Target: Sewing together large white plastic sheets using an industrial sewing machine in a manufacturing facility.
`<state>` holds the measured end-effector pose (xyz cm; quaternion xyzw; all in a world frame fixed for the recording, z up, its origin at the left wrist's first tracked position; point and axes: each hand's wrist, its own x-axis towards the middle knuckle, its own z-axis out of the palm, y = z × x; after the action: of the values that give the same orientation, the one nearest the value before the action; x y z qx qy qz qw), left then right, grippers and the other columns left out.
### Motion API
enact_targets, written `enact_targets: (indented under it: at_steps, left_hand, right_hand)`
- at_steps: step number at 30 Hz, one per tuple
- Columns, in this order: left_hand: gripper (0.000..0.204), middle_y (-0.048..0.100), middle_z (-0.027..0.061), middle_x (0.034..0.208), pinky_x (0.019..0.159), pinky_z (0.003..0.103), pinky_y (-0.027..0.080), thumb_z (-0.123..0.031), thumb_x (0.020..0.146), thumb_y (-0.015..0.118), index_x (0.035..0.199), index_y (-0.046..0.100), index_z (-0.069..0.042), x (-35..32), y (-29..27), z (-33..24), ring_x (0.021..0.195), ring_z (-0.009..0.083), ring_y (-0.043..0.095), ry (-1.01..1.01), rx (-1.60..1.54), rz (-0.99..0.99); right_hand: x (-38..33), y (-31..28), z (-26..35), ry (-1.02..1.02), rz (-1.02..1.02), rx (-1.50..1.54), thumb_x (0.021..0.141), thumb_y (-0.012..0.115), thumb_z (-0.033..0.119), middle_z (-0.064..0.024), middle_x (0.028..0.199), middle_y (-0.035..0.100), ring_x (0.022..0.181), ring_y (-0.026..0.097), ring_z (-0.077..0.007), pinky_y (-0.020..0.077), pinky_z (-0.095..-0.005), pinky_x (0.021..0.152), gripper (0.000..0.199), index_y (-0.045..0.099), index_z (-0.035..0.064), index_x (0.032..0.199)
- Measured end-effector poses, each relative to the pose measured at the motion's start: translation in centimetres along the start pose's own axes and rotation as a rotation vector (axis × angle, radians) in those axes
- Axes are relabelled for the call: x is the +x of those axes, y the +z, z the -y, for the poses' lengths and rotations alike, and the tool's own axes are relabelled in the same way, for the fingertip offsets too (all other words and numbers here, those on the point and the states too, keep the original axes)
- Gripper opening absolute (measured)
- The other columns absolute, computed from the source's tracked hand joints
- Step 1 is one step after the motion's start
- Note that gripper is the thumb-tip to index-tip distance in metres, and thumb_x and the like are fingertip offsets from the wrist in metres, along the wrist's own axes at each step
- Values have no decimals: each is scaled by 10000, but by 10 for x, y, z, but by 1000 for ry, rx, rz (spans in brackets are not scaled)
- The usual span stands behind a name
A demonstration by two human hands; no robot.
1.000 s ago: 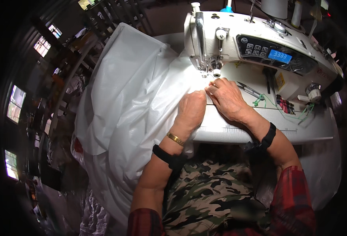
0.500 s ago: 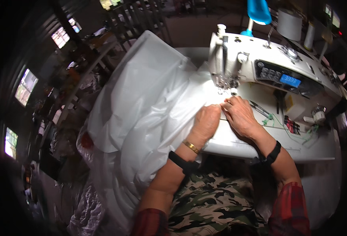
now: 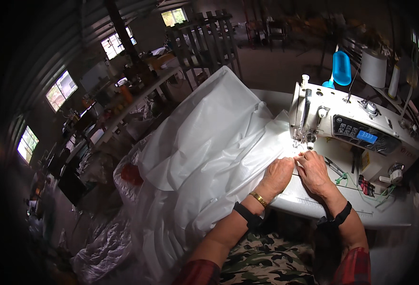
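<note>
A large white sheet (image 3: pixel 204 137), smooth and slightly shiny like coated fabric, spreads in folds across the left of the machine table and hangs over its front. Its right end lies under the lit needle area of a white sewing machine (image 3: pixel 323 111). Just in front of the needle, my left hand (image 3: pixel 279 175) is closed on the edge of the sheet. Close beside it, my right hand (image 3: pixel 314 171) has its thumb and fingers pinched at the same edge, fingertips almost touching the left ones. The exact grip is partly hidden by the knuckles.
Right of my right hand lie dark thread snips (image 3: pixel 334 166), tangled green thread (image 3: pixel 345 177) and a plaid cloth scrap (image 3: pixel 366 186). A blue lamp (image 3: pixel 341 69) and a white thread cone (image 3: pixel 374 68) stand behind the machine. A cluttered bench (image 3: pixel 138 97) runs along the left.
The whole view has shifted, so machine, sheet and hands appear lower and farther right. Both hands keep the same place before the needle, with the sheet's edge still pinched.
</note>
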<state>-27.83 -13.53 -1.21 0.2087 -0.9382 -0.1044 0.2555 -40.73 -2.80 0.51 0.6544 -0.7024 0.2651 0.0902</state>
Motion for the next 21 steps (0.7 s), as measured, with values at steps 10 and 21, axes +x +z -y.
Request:
enact_targets:
  at_steps: [10,21]
  left_hand:
    - [135,677,234,807,734,483,552,-60,894,537,834,634,13,0,7,1,778,396,687,-11,0,-26]
    - [160,680,246,804,744,478,553,-46,878,531,785,643,22,0,8,0,788,396,693,-3,0,-71]
  right_hand:
    - [0,4,-5,5,-66,28,887,651,144,-114,1080,627,1053,573,-293,431,-418,901,188,685,58,1051]
    - [-4,7,-10,-13,-98,70,877,646,146,-114,1066,624,1054,570,-302,424,-417,895,187,670,58,1040]
